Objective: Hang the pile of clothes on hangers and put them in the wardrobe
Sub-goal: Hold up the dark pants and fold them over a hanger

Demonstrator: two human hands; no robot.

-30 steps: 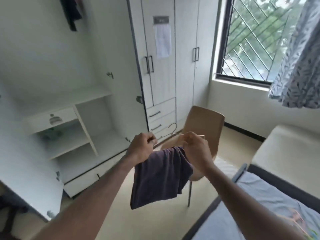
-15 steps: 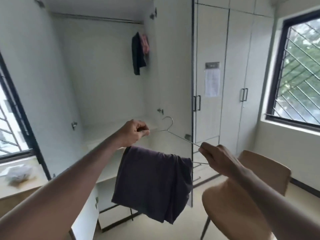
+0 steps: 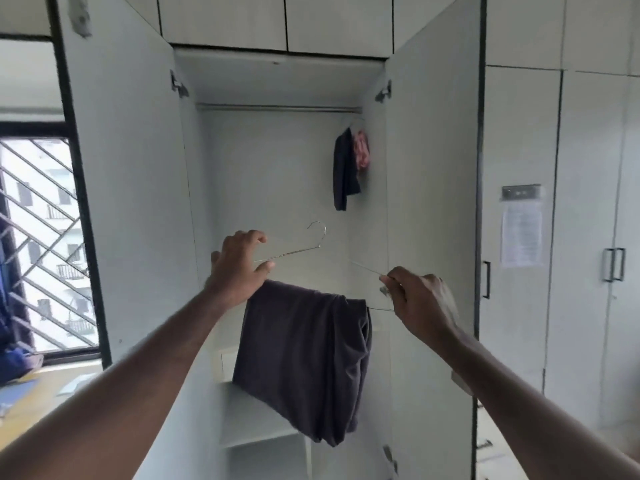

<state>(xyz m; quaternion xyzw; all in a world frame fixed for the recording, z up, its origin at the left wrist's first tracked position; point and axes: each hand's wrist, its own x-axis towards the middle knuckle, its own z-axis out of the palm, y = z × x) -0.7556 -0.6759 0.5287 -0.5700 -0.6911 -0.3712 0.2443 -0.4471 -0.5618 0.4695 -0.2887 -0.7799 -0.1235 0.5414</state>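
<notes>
Up in front of the open wardrobe (image 3: 138,202), both hands hold a thin wire hanger (image 3: 294,252) level between them. The left hand (image 3: 239,268) curls round the hanger's left shoulder, the right hand (image 3: 419,299) pinches its right corner; the hands are well apart. A dark purple garment (image 3: 304,362) is draped over the lower bar and hangs below the hands. Above and beyond them runs the rail (image 3: 277,107), where a dark garment (image 3: 344,171) and what looks like a pink one (image 3: 362,148) hang at the right end.
</notes>
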